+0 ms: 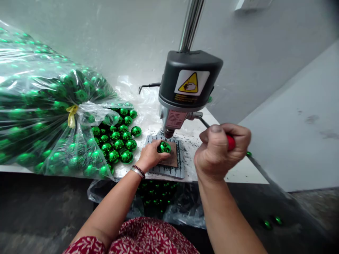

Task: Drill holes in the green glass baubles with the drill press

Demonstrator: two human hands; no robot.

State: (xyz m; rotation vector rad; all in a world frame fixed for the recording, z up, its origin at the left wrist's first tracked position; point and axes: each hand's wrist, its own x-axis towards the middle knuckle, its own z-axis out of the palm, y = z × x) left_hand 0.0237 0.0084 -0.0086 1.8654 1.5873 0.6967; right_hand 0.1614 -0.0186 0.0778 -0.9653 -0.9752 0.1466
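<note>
Under the chuck of a black bench drill press (191, 79), my left hand (152, 155) grips a shiny green ball (165, 147). The ball rests on a small brown board (172, 158) laid over the grooved grey base plate (164, 171). The drill bit (165, 140) meets the top of the ball; whether it has gone in I cannot tell. My right hand (221, 151) is closed around the red knob (231, 143) of the press's feed lever (203, 121).
Loose green balls (119, 144) lie left of the press, beside a big clear plastic bag (53, 106) of balls tied with yellow. Dark shavings cover the white table (233, 173). An open bag of balls (156, 195) sits below the front edge. Two balls (267, 224) lie on the floor.
</note>
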